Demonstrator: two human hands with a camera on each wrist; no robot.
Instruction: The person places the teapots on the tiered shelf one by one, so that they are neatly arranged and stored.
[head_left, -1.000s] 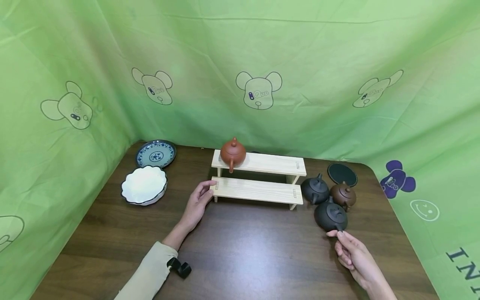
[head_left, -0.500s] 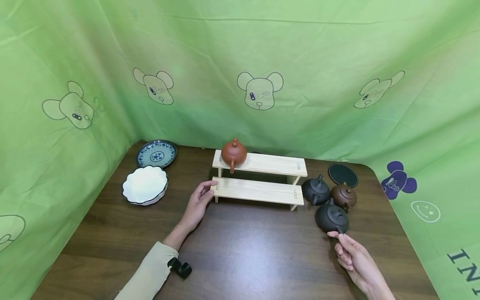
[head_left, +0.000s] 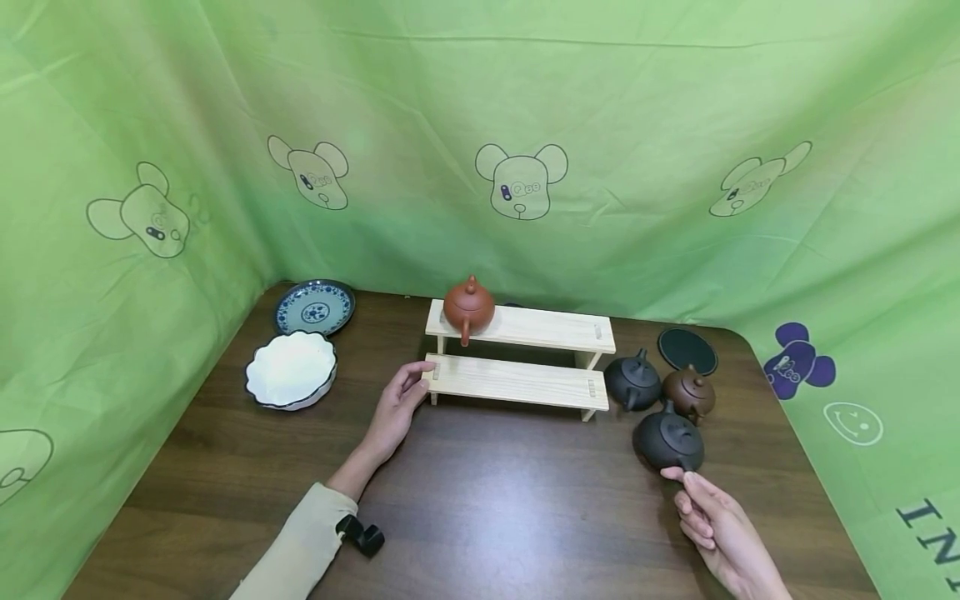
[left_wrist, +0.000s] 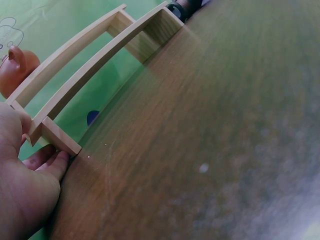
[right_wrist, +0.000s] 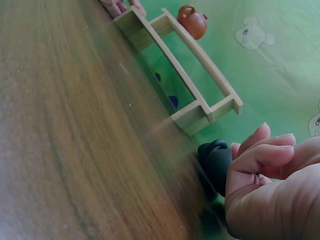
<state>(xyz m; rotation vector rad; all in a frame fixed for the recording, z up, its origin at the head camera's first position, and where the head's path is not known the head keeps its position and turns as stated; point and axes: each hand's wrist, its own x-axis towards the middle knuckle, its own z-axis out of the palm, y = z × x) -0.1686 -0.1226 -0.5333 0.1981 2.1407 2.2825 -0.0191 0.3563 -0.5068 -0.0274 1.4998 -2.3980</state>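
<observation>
My left hand [head_left: 392, 410] grips the left end of a two-tier pale wooden display shelf [head_left: 517, 382] at its lower tier. The left wrist view shows the fingers [left_wrist: 52, 162] around that end, beside the short leg. A reddish-brown clay teapot [head_left: 468, 308] sits at the left of the upper tier, handle facing me. On the right, my right hand [head_left: 720, 525] pinches the handle of a black teapot [head_left: 667, 440] between thumb and fingers. In the right wrist view, the curled fingers hide much of the dark teapot [right_wrist: 218, 162] beyond them.
Another black teapot [head_left: 633, 382] and a dark brown teapot [head_left: 688, 393] stand close behind the held one. Behind them lies a dark round coaster [head_left: 687, 350]. At the left are a white scalloped bowl [head_left: 291, 369] and a blue patterned plate [head_left: 315, 307]. Green cloth surrounds the table.
My right hand and the black teapot it pinches have shifted slightly right and toward me. The left hand keeps its grip on the shelf, which stays in place.
</observation>
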